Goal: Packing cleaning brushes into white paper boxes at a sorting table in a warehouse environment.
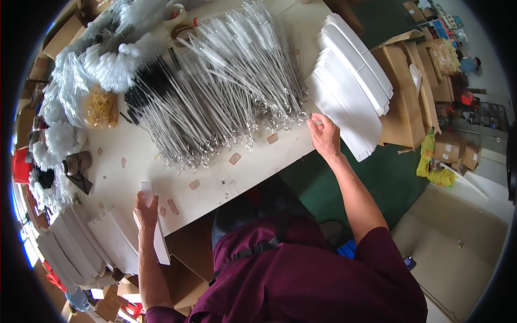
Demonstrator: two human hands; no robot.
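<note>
My left hand (145,211) is closed around a long, narrow white carton (161,245), held upright at the table's near left edge. Across the table lies a wide row of thin wire brushes (210,102) with looped metal ends toward me; most bristles are clear-white, and those at the left are black (153,78). At the row's right end my right hand (325,137) has its fingers curled together at the looped end of a brush. The fingertips partly hide that loop. Just beyond this hand, flat white cartons (344,91) lie fanned in a pile.
More white cartons (70,247) are stacked at the left. Bagged brushes (113,64), a bag of yellow rubber bands (100,107), a metal cup (77,163) and a tape roll (174,15) occupy the far left. An open cardboard box (396,86) stands beyond the table's right edge.
</note>
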